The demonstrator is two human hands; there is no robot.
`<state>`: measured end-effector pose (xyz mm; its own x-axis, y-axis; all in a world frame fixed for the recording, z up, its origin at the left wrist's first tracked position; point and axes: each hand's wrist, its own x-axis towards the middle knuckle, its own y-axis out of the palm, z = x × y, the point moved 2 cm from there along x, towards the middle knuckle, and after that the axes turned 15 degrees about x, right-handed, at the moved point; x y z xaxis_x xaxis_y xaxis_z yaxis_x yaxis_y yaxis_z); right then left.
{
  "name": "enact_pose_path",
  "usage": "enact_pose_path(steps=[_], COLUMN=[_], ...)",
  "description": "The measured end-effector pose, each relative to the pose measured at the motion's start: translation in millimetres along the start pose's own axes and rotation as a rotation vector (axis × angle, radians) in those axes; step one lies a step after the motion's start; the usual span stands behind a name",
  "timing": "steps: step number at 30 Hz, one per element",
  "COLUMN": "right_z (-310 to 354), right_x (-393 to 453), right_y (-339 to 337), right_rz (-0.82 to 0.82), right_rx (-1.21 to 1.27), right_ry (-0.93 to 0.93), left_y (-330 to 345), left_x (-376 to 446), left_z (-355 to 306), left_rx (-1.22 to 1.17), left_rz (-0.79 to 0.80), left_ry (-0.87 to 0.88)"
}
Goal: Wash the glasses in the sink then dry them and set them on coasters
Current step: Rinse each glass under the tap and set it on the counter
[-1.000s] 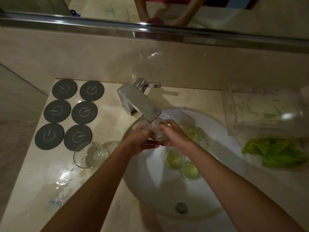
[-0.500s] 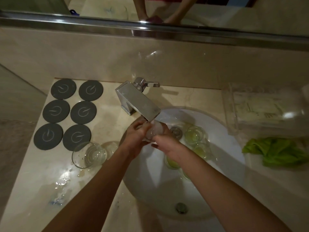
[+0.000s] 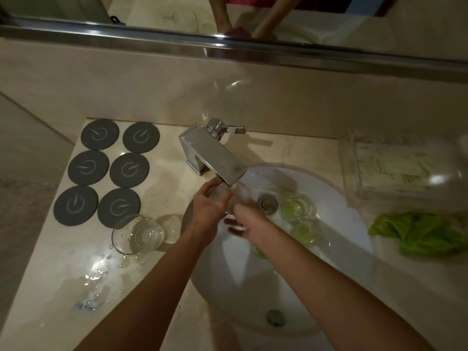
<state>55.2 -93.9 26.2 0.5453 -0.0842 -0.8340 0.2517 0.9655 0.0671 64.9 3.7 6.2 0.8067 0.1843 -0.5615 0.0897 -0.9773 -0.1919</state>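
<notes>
Hands: left hand (image 3: pixel 211 206) grips a glass (image 3: pixel 234 198) under the tap (image 3: pixel 215 158); right hand (image 3: pixel 247 220) rubs it, grip unclear. Advice: turn the glass fully beneath the water, holding firmly over the sink (image 3: pixel 354 224).

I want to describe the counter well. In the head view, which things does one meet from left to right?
Coasters → glass on the counter → faucet → glasses in the sink → green cloth.

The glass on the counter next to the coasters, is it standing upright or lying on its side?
Upright. The clear glass stands on its base on the wet counter, its open rim facing up, just in front of the six dark coasters.
</notes>
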Motion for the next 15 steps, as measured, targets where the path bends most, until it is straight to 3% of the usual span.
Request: enact_pose_path(steps=[1, 3, 5, 8, 11, 13, 15], right_z=[-6.3, -10.2, -3.0, 27.4, 41.7, 36.7, 20.4], right_x=[-5.1, 0.5, 15.3, 31.4, 20.5, 11.6, 8.9], right_y=[6.9, 9.3, 0.0, -24.6, -34.0, -34.4, -32.0], right_rz=[0.064, 0.103, 0.052, -0.142, -0.187, -0.169, -0.155], right_rx=[0.233, 0.362, 0.171, -0.436, -0.9, -0.953, -0.645], right_ry=[0.179, 0.254, 0.085, -0.44, -0.822, -0.922, -0.713], left_y=[0.0, -2.1, -4.3, -4.6, -0.3, 2.1, 3.4], left_x=[-0.2, -2.4, 0.0, -2.3, -6.6, -7.7, -9.2], left_z=[1.7, 0.7, 1.6, -4.1, -10.0, -14.2, -16.7], left_rx=[0.01, -0.016, -0.049, 0.027, -0.027, -0.018, -0.001], left_rz=[-0.008, -0.011, -0.003, 0.039, 0.07, 0.036, -0.002], left_ry=[0.004, -0.007, 0.002, 0.042, 0.017, 0.043, 0.075])
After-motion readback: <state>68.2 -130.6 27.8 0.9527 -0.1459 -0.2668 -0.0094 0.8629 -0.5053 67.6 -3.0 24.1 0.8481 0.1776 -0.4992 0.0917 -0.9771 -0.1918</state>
